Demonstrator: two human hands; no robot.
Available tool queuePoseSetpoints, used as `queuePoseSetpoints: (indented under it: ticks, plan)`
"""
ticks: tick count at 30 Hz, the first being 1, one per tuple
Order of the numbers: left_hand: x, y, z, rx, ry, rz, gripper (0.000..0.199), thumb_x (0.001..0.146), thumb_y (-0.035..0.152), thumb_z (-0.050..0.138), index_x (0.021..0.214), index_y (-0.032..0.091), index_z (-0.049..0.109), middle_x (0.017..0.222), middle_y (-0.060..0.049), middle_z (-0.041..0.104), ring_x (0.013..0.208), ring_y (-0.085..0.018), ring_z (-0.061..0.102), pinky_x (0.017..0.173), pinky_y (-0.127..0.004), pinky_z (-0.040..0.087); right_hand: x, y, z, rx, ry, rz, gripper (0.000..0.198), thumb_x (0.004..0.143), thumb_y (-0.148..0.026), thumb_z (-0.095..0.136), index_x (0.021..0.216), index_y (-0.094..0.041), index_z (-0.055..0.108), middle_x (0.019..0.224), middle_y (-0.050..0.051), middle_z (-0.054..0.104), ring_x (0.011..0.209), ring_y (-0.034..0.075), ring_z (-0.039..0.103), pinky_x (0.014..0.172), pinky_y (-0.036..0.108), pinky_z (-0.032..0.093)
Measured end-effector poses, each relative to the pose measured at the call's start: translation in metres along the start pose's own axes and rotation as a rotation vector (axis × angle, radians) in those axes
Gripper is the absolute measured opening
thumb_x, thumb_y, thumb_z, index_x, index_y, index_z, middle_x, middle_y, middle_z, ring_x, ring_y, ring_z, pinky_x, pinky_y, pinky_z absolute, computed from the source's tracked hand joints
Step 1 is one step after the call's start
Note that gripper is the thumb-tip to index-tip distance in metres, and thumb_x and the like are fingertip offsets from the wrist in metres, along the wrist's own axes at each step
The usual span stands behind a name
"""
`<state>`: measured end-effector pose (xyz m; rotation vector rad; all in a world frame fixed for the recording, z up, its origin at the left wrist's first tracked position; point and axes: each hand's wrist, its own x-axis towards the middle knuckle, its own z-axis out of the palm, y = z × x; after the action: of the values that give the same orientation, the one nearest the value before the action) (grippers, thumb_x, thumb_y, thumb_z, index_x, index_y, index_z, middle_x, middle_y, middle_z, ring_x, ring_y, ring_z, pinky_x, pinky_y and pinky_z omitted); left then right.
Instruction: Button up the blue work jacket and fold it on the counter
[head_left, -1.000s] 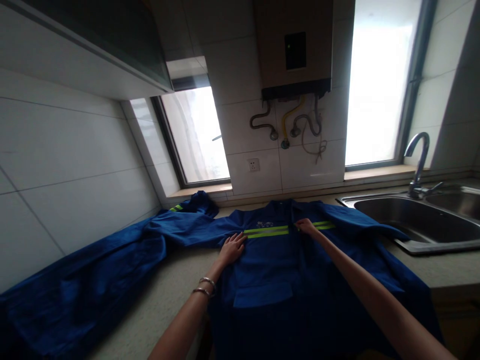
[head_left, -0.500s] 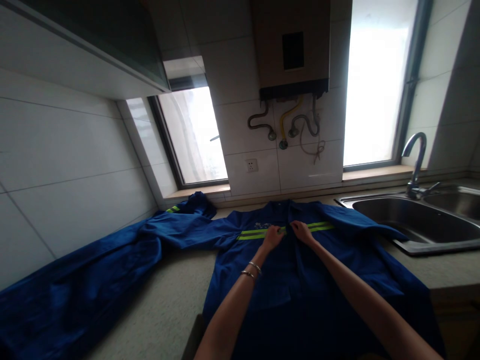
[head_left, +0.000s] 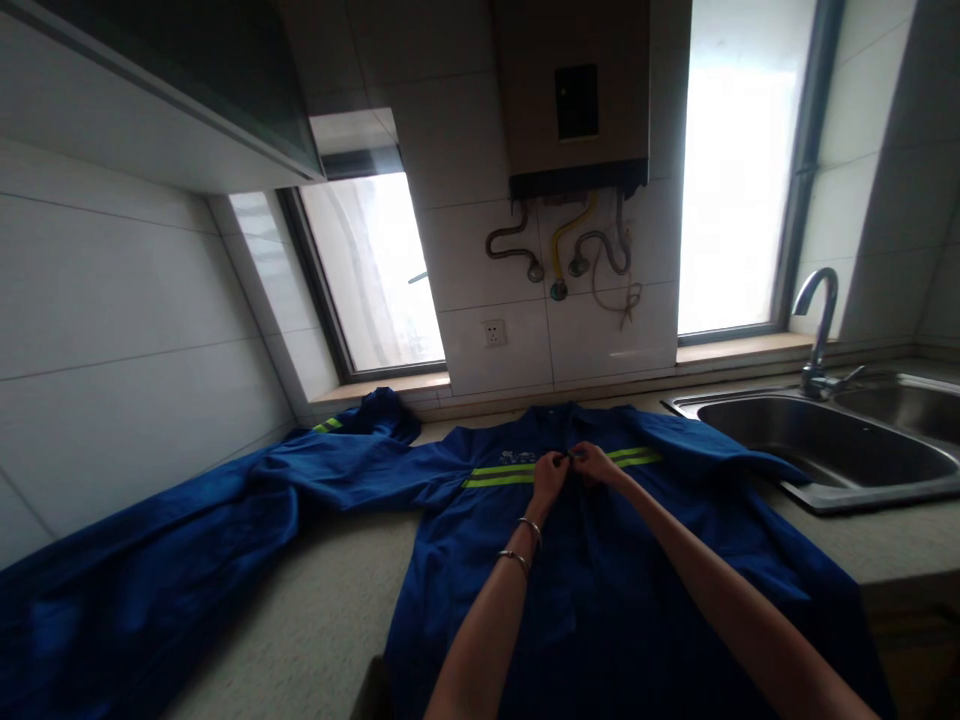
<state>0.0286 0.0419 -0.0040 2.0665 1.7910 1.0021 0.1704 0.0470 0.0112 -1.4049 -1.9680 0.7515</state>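
A blue work jacket (head_left: 480, 560) with yellow-green reflective stripes lies spread front-up on the counter, its collar toward the wall. My left hand (head_left: 552, 474), with two bangles (head_left: 523, 545) on the wrist, pinches the jacket's front edge at the chest stripe. Close beside it, my right hand (head_left: 594, 465) is closed on the facing front edge, fingertips nearly meeting those of the left. Whether a button or snap sits between the fingers is hidden. One jacket sleeve reaches toward the sink.
More blue clothing (head_left: 172, 540) with a striped end lies along the left wall on the counter (head_left: 322, 590). A steel sink (head_left: 810, 440) with a tap (head_left: 821, 330) is at the right. A water heater (head_left: 574, 90) hangs above, and a cabinet (head_left: 150, 100) overhangs the left.
My hands have come together at the jacket's front opening; the right hand moved in toward the left. The camera view has shifted slightly.
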Motion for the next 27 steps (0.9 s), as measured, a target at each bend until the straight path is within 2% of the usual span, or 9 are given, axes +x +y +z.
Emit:
queuePoseSetpoints:
  ticks: [3,5,7,9,15,19,22,25,27]
  plan:
    - [-0.003,0.002,0.000,0.034,-0.018,-0.008,0.021,0.084,0.020,0.051,0.095,0.010,0.067,0.095,-0.014,0.068,0.089,-0.020,0.062,0.076,-0.027,0.043,-0.021,-0.014,0.005,-0.135,0.013,-0.024,0.056,0.063,-0.016,0.061,0.117,-0.016,0.046,0.102,0.008,0.060,0.082,0.018,0.059,0.066,0.024,0.042]
    - [-0.004,0.004,-0.002,0.056,-0.032,-0.011,0.021,0.085,0.018,0.048,0.089,0.010,0.067,0.091,-0.013,0.068,0.085,-0.020,0.062,0.074,-0.027,0.042,-0.037,-0.023,0.006,-0.337,-0.021,-0.043,0.052,0.064,-0.016,0.058,0.116,-0.018,0.047,0.109,0.011,0.057,0.089,0.022,0.058,0.069,0.027,0.041]
    - [-0.005,0.004,-0.004,0.075,-0.041,-0.012,0.021,0.085,0.016,0.046,0.087,0.011,0.067,0.090,-0.012,0.068,0.085,-0.019,0.062,0.074,-0.027,0.042,-0.051,-0.029,0.004,-0.510,-0.108,-0.049,0.039,0.067,-0.018,0.054,0.106,-0.020,0.053,0.102,0.010,0.060,0.087,0.024,0.059,0.067,0.028,0.040]
    - [-0.005,0.005,-0.005,0.090,-0.044,-0.013,0.022,0.084,0.013,0.045,0.088,0.011,0.066,0.093,-0.013,0.067,0.086,-0.019,0.061,0.075,-0.027,0.041,-0.062,-0.032,-0.002,-0.553,-0.190,-0.051,0.029,0.067,-0.020,0.054,0.096,-0.021,0.057,0.091,0.007,0.062,0.083,0.024,0.060,0.065,0.027,0.039]
    - [-0.005,0.005,-0.002,0.115,-0.036,-0.008,0.024,0.085,0.015,0.043,0.094,0.011,0.065,0.096,-0.014,0.066,0.090,-0.020,0.060,0.078,-0.029,0.042,-0.101,-0.035,-0.032,-0.607,-0.331,-0.082,0.043,0.066,-0.022,0.053,0.108,-0.018,0.053,0.082,0.007,0.064,0.064,0.021,0.060,0.054,0.025,0.036]
    - [-0.004,0.004,0.000,0.132,-0.042,-0.009,0.022,0.085,0.015,0.044,0.095,0.012,0.064,0.096,-0.013,0.066,0.090,-0.020,0.060,0.079,-0.029,0.042,-0.129,-0.040,-0.045,-0.596,-0.438,-0.192,0.023,0.070,-0.018,0.047,0.086,-0.019,0.063,0.064,0.003,0.061,0.055,0.016,0.056,0.055,0.025,0.037]
    - [-0.004,0.003,0.001,0.145,-0.047,-0.006,0.021,0.085,0.015,0.044,0.095,0.012,0.063,0.096,-0.013,0.065,0.089,-0.020,0.060,0.078,-0.028,0.043,-0.137,-0.049,-0.054,-0.486,-0.679,-0.194,0.024,0.074,-0.018,0.043,0.082,-0.019,0.066,0.053,-0.001,0.057,0.047,0.013,0.052,0.051,0.022,0.039]
    - [-0.004,0.003,0.000,0.155,-0.046,0.003,0.022,0.085,0.014,0.043,0.094,0.013,0.063,0.097,-0.013,0.065,0.090,-0.020,0.060,0.078,-0.028,0.042,-0.138,-0.060,-0.066,-0.370,-0.994,-0.078,0.027,0.072,-0.021,0.047,0.090,-0.019,0.067,0.048,-0.004,0.055,0.039,0.010,0.049,0.044,0.019,0.039]
    - [-0.005,0.003,0.000,0.159,-0.046,0.008,0.022,0.086,0.014,0.043,0.095,0.013,0.063,0.098,-0.013,0.065,0.091,-0.020,0.060,0.078,-0.028,0.042,-0.141,-0.066,-0.072,-0.308,-1.125,-0.013,0.031,0.069,-0.022,0.052,0.096,-0.020,0.067,0.047,-0.004,0.056,0.038,0.010,0.050,0.041,0.018,0.039]
